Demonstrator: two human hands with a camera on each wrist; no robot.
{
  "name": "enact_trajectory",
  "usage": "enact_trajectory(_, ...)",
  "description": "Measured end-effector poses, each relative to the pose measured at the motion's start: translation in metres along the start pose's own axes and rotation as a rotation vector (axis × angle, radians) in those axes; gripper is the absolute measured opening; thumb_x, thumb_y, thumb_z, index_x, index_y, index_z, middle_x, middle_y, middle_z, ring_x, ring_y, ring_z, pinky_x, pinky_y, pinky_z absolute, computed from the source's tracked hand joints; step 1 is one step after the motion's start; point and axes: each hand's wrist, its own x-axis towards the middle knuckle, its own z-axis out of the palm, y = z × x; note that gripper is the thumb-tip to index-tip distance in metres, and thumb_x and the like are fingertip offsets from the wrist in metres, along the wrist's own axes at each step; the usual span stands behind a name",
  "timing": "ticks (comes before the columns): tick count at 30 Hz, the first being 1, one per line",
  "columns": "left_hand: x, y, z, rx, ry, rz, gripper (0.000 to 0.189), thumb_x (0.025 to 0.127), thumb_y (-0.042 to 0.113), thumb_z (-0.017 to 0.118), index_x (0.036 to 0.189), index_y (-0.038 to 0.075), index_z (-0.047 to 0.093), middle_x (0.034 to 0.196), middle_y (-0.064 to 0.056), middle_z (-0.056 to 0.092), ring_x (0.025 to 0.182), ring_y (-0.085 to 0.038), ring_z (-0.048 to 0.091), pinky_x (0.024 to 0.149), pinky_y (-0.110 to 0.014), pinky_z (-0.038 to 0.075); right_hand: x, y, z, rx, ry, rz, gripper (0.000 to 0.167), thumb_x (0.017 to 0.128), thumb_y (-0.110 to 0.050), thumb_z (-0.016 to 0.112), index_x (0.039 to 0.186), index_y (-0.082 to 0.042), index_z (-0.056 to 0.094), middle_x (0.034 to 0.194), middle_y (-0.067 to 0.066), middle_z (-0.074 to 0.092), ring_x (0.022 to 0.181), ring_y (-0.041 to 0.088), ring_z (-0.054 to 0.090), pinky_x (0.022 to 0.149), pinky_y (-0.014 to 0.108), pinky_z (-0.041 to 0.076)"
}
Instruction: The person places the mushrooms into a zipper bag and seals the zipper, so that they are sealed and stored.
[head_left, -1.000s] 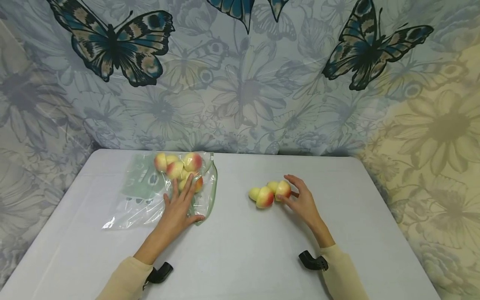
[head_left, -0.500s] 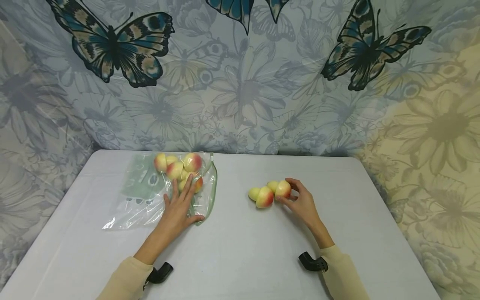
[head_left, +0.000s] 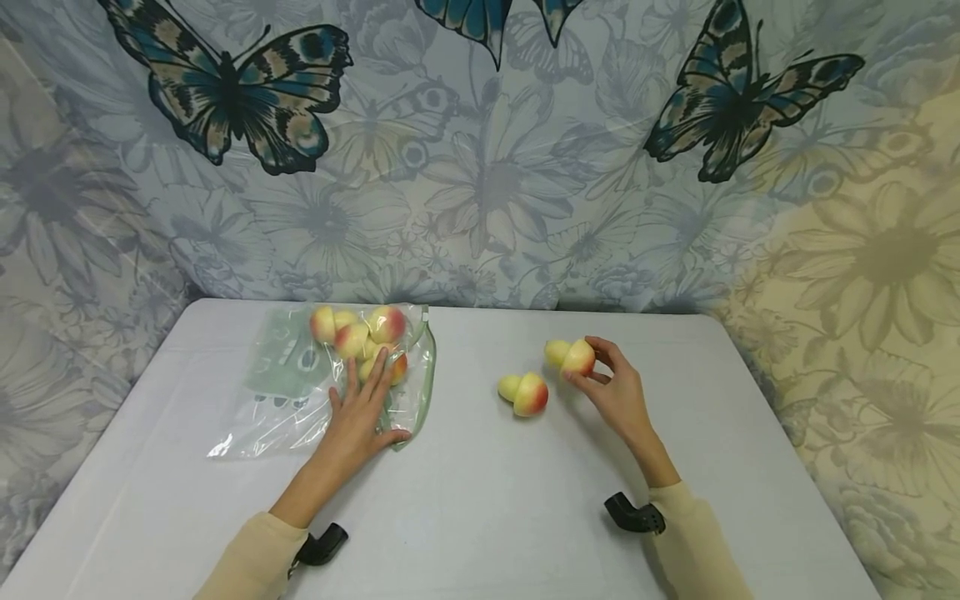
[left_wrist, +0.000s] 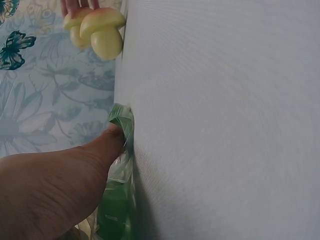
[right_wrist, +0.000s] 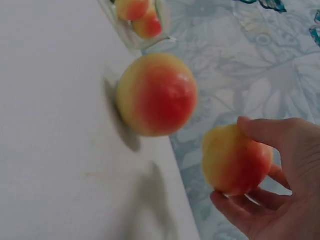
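Note:
A toy mushroom (head_left: 577, 358) with a yellow stem and a red-tinted yellow cap is pinched by the cap between the thumb and fingers of my right hand (head_left: 618, 396). In the right wrist view this mushroom (right_wrist: 235, 162) appears raised off the table. A second, similar mushroom (head_left: 529, 395) lies on the table just left of it. My left hand (head_left: 356, 421) rests with spread fingers on a clear plastic bag (head_left: 262, 429) holding several more mushrooms (head_left: 351, 340). In the left wrist view, the thumb (left_wrist: 100, 150) touches the bag's green edge (left_wrist: 120, 120).
The white table (head_left: 480, 517) has its far edge against a butterfly and flower patterned cloth (head_left: 495, 183). The bag's printed green part (head_left: 285, 354) lies at the back left. A black camera mount (head_left: 322, 546) sits at the left wrist, another (head_left: 633, 514) at the right.
My right hand has lifted its mushroom and moved it slightly up and to the right, away from the other mushroom. The left hand and bag have stayed in place.

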Motion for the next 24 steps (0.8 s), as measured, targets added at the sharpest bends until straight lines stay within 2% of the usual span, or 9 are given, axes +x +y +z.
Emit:
enact_trajectory(4,0.001,0.000,0.000,0.001,-0.002,0.000,0.117,0.068,0.039,0.087,0.157,0.007,0.017,0.165,-0.004,0.003,0.144,-0.052,-0.006,0.095,-0.083,0.017,-0.003,-0.031,0.000,0.022,-0.017,-0.009,0.061,0.084,-0.002,0.076,0.136,0.008,0.047,0.136,0.023,0.053,0.124,0.034,0.051,0.091,0.037,0.053)
enact_trajectory(8,0.001,0.000,0.000,-0.007,-0.004,-0.003,0.118,0.068,0.040,0.086,0.157,0.008,0.016,0.166,-0.004,0.003,0.144,-0.052,-0.007,0.095,-0.083,0.016,-0.003,-0.050,0.003,0.047,-0.034,-0.005,0.060,0.084,-0.001,0.075,0.136,0.010,0.047,0.135,0.024,0.053,0.123,0.034,0.052,0.090,0.034,0.053)
enact_trajectory(16,0.001,0.001,0.000,-0.010,-0.009,-0.008,0.118,0.068,0.039,0.086,0.157,0.008,0.016,0.166,-0.003,0.002,0.144,-0.052,-0.007,0.095,-0.083,0.016,-0.001,-0.065,0.010,0.075,-0.042,-0.022,0.060,0.083,-0.001,0.076,0.135,0.008,0.048,0.135,0.022,0.054,0.123,0.034,0.052,0.091,0.036,0.053)
enact_trajectory(20,0.001,0.001,0.000,-0.012,-0.008,-0.006,0.118,0.068,0.039,0.086,0.157,0.008,0.016,0.166,-0.004,0.002,0.144,-0.052,-0.008,0.095,-0.083,0.016,0.000,-0.070,0.013,0.086,-0.044,-0.043,0.059,0.083,0.000,0.076,0.135,0.008,0.049,0.135,0.022,0.054,0.124,0.034,0.052,0.092,0.044,0.051)
enact_trajectory(24,0.001,0.001,0.000,-0.012,-0.005,-0.006,0.118,0.068,0.039,0.086,0.157,0.008,0.016,0.166,-0.004,0.003,0.144,-0.052,-0.007,0.095,-0.084,0.016,0.001,-0.077,0.017,0.096,-0.052,-0.051,0.059,0.083,0.000,0.076,0.135,0.008,0.049,0.135,0.022,0.054,0.124,0.033,0.052,0.093,0.046,0.051)
